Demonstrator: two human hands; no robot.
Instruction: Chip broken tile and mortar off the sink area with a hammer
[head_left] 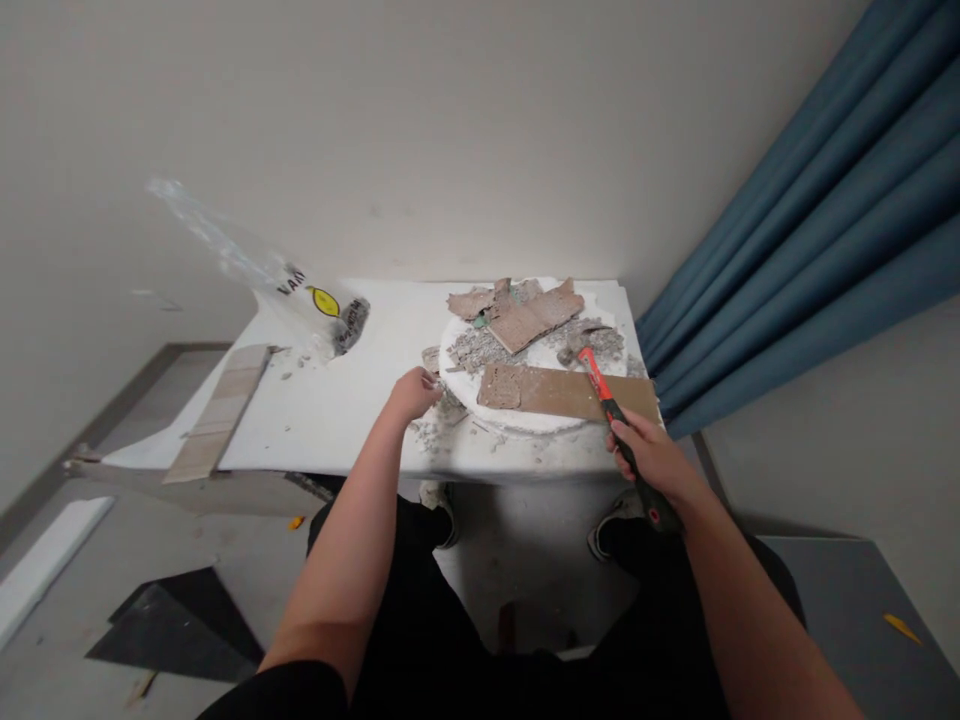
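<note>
My right hand [651,455] is wrapped round the black grip of a hammer [594,372] with a red neck. The hammer's head rests by grey crumbs at the right side of a round white board [457,385]. Under the handle lies a long brown strip [566,391], its left end crusted with grit. My left hand [415,394] is at the board's left edge, fingers curled together; whatever they pinch, if anything, is too small to make out. Broken brown slabs [536,315] and grey rubble [480,350] lie on the board.
A clear plastic bag [300,310] with a yellow print stands on the white-covered table [360,400]. Left of it lies a striped plank [221,410]. Blue curtains [795,190] hang close on the right. Black sheets [180,620] and a white strip [52,560] lie on the floor.
</note>
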